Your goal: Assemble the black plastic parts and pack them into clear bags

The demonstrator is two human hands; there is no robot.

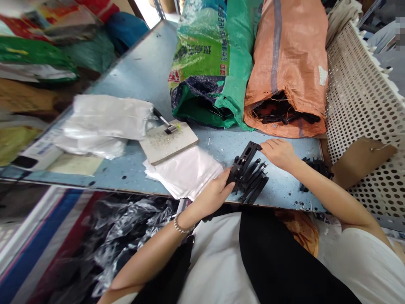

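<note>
A bundle of black plastic parts point(250, 175) lies near the front edge of the pale blue table point(139, 76). My left hand point(215, 192) grips the near end of the bundle, fingers closed on it. My right hand point(278, 152) rests on the far end, fingers curled over the top part. A stack of clear plastic bags point(185, 171) lies just left of my left hand.
A green woven sack point(211, 63) and an orange woven sack point(287, 67) holding black parts lie at the back. More black parts point(313, 166) sit by my right arm. A white perforated panel point(363, 109) stands at the right. A board with a tool point(169, 139) and crumpled plastic point(107, 120) lie at the left.
</note>
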